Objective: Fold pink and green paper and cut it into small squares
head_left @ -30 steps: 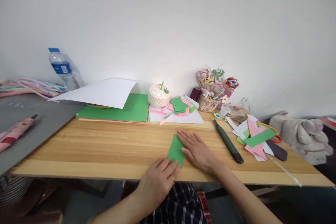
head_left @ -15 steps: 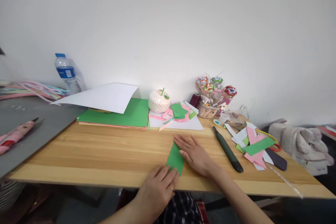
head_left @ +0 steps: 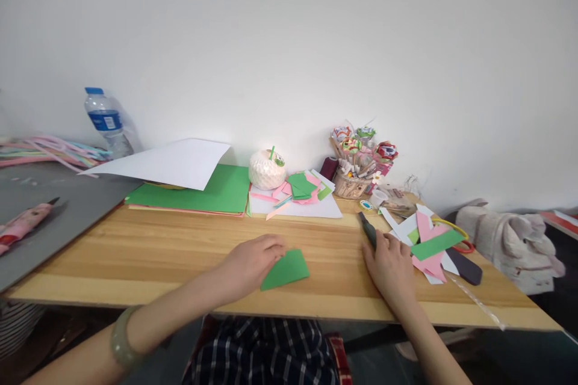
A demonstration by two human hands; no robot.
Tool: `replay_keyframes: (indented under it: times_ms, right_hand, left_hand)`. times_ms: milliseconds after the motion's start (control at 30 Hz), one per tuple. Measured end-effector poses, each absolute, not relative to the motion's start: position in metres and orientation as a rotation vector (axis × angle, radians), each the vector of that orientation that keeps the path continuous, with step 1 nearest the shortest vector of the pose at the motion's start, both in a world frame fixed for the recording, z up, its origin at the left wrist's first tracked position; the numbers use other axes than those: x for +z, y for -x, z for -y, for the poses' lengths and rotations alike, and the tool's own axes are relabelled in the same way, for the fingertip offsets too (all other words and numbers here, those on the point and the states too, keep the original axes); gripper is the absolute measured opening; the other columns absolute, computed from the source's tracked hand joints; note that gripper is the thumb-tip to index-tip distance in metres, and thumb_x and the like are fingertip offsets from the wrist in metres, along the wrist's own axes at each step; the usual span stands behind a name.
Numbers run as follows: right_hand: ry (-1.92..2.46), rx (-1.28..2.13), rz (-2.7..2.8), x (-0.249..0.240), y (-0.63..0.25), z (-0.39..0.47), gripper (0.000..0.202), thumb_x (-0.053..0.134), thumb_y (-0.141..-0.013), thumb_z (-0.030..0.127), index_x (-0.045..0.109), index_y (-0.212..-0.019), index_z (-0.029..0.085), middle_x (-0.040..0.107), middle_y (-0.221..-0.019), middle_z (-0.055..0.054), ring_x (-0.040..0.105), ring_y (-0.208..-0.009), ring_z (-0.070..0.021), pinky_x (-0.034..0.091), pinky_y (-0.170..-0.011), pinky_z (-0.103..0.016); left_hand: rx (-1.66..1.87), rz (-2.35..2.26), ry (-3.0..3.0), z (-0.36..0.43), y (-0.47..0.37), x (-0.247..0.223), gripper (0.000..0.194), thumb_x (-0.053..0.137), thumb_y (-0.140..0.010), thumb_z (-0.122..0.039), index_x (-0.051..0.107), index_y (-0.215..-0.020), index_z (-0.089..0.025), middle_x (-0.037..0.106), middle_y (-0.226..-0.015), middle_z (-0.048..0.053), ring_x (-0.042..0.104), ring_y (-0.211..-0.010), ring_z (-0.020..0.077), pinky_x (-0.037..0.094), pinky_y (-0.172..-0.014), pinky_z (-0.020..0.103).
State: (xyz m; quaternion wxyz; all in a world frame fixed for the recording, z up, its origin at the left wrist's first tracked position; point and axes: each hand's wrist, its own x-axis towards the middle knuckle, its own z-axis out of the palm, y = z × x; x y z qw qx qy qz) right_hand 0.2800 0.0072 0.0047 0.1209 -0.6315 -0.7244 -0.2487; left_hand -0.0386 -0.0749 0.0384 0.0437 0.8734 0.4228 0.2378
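Observation:
A green paper piece (head_left: 289, 269) lies near the table's front edge. My left hand (head_left: 253, 261) is at its left side, fingers pressed together on the paper's upper left edge. To the right, my right hand (head_left: 391, 264) has its fingers wrapped over the dark green cutter (head_left: 368, 230), whose tip points away toward the back; its rear part is hidden under the palm. Just beyond that hand, a pile of pink, white and green paper scraps (head_left: 433, 242) lies on the wooden table (head_left: 180, 252).
Green sheets (head_left: 230, 186) and a raised white sheet (head_left: 180, 162) lie at the back left, near a bottle (head_left: 106, 121). A white ornament (head_left: 266, 171) and a pot of paper flowers (head_left: 352, 183) stand by the wall. Dark scissors' handle unclear.
My right hand has left the green paper and moved right onto the cutter. The green paper has been turned, with my left hand now at its left side. The view has shifted slightly.

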Motion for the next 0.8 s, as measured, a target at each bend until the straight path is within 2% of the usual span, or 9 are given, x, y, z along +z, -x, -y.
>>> replay_keyframes:
  times_ms: [167,233,333,400,500,600,700,800]
  right_hand:
    - [1.899,-0.777,2.142,0.006,-0.284,-0.008,0.036,0.035,-0.089,0.024,0.051,-0.111,0.001,0.060,-0.088,-0.021,0.055,-0.082,-0.0300,0.041,-0.072,-0.041]
    - [1.908,-0.796,2.143,0.009,-0.284,-0.003,0.037,0.033,-0.089,0.021,0.048,-0.115,0.000,0.059,-0.085,-0.021,0.056,-0.081,-0.0297,0.042,-0.070,-0.040]
    - [1.907,-0.798,2.138,0.015,-0.280,0.010,0.041,0.030,-0.090,0.021,0.043,-0.121,-0.001,0.058,-0.088,-0.021,0.059,-0.079,-0.0299,0.045,-0.062,-0.038]
    - [1.880,-0.772,2.171,0.019,-0.278,0.023,0.042,0.029,-0.091,0.023,0.040,-0.126,0.004,0.057,-0.097,-0.020,0.061,-0.071,-0.0254,0.045,-0.053,-0.033]
    - [1.699,-0.579,2.348,0.022,-0.278,0.052,0.042,0.029,-0.092,0.027,0.034,-0.133,0.019,0.057,-0.106,-0.012,0.062,-0.060,-0.0156,0.046,-0.043,-0.026]
    - [1.314,-0.180,2.587,0.021,-0.283,0.084,0.047,0.031,-0.091,0.022,0.028,-0.138,0.027,0.057,-0.108,-0.009,0.065,-0.068,-0.0139,0.050,-0.050,-0.022]
    - [1.161,-0.050,2.671,0.020,-0.286,0.110,0.056,0.034,-0.086,0.012,0.028,-0.139,0.029,0.059,-0.106,-0.008,0.066,-0.068,-0.0133,0.051,-0.052,-0.020]
    - [1.175,0.005,2.731,0.021,-0.283,0.125,0.073,0.037,-0.074,0.002,0.027,-0.139,0.034,0.059,-0.110,-0.005,0.067,-0.071,-0.0130,0.052,-0.056,-0.019]
  left_hand:
    - [0.452,-1.139,-2.781,0.057,0.007,0.021,0.040,0.040,-0.088,-0.009,0.046,-0.127,-0.009,0.048,-0.132,0.012,0.046,-0.120,0.0184,0.037,-0.101,0.030]
    - [0.331,-1.093,-2.806,0.052,0.002,0.011,0.041,0.040,-0.090,-0.013,0.042,-0.130,-0.007,0.043,-0.136,0.013,0.042,-0.124,0.0188,0.034,-0.103,0.031]
    - [0.255,-1.081,-2.801,0.049,0.003,0.006,0.040,0.034,-0.094,-0.019,0.038,-0.134,-0.011,0.037,-0.140,0.009,0.035,-0.129,0.0171,0.029,-0.105,0.032]
    - [0.237,-1.088,-2.779,0.050,0.007,0.008,0.041,0.029,-0.097,-0.024,0.034,-0.136,-0.015,0.033,-0.143,0.007,0.031,-0.131,0.0161,0.027,-0.106,0.034]
    - [0.213,-1.063,-2.755,0.051,0.013,0.015,0.043,0.025,-0.098,-0.032,0.027,-0.139,-0.020,0.028,-0.145,0.005,0.024,-0.134,0.0171,0.022,-0.107,0.039]
    - [0.207,-1.028,-2.748,0.049,0.020,0.020,0.043,0.024,-0.097,-0.036,0.026,-0.139,-0.026,0.023,-0.148,0.004,0.019,-0.136,0.0191,0.018,-0.107,0.043]
    - [0.193,-0.967,-2.738,0.043,0.024,0.021,0.041,0.024,-0.097,-0.038,0.028,-0.138,-0.031,0.023,-0.148,0.002,0.016,-0.136,0.0176,0.015,-0.108,0.043]
    - [0.191,-0.935,-2.705,0.037,0.026,0.019,0.044,0.024,-0.097,-0.039,0.022,-0.140,-0.029,0.025,-0.147,0.001,0.016,-0.136,0.0150,0.012,-0.109,0.040]
